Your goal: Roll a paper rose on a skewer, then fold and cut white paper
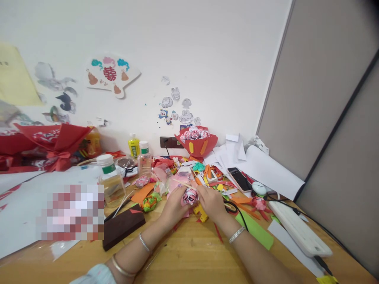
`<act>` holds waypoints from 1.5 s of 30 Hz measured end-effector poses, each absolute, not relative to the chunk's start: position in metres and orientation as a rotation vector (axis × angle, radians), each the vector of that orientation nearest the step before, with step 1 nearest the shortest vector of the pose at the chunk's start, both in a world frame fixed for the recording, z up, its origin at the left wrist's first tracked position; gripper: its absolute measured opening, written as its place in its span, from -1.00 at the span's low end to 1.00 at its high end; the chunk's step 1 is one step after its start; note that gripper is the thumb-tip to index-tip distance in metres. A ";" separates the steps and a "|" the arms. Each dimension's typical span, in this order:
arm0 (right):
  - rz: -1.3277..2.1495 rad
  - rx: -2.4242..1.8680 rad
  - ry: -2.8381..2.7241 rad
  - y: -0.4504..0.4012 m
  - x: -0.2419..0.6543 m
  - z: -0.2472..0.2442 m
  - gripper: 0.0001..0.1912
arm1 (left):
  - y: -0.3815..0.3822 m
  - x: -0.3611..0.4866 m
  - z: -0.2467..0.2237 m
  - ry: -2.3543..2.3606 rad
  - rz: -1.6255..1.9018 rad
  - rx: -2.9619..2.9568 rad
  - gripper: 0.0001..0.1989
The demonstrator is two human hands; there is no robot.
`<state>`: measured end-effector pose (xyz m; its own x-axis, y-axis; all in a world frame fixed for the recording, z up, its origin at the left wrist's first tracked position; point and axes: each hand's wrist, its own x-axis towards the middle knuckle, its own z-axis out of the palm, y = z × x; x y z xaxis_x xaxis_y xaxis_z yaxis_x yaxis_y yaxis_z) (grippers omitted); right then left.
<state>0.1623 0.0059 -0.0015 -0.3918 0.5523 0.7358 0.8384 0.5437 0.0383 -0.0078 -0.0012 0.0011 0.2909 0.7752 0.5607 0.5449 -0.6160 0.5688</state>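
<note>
From where I stand, both hands meet over the middle of the counter [189, 256], around a pink-and-white paper rose [190, 196]. The left hand [174, 208] is partly closed, its fingers curled against the rose's left side and holding it. The right hand [211, 203] is bent in at the flower's right edge, its fingertips drawn together where a thin pale stick [184, 184] ends; the stick slants up to the left, just above the bloom. How firmly the right fingers press on the rose itself, I cannot tell.

Just below the flower, between the hands, is a yellow piece [201, 213] whose exact kind I can't make out. Behind the hands spreads a jumble of coloured paper scraps [170, 167], and at the back a red-wrapped bouquet [197, 144] of similar roses stands near the wall [207, 59].

To the left lie a dark brown box [123, 228] and a green-and-orange crumpled flower [150, 202], with a clear, white-capped bottle [113, 187] upright behind the box. To the right, a green sheet [256, 232] lies beside the right forearm. Farther back are a phone [241, 180] and a white mouse [259, 188], and a long white device [300, 228] lies near the counter's right edge.
</note>
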 end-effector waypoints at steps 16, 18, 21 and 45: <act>-0.627 -1.258 -2.157 0.009 0.158 -0.005 -0.74 | 0.002 -0.008 -0.008 1.236 1.269 2.265 -0.55; -0.603 -1.314 -2.172 0.007 0.157 -0.003 -0.74 | 0.001 -0.009 -0.007 1.248 1.240 2.279 -0.57; -0.547 -1.372 -2.203 0.004 0.156 0.001 -0.77 | 0.001 -0.009 -0.007 1.282 1.253 2.310 -0.58; -0.453 -1.269 -2.009 0.008 0.166 0.001 -0.77 | 0.003 -0.017 -0.001 1.325 1.353 2.484 -0.28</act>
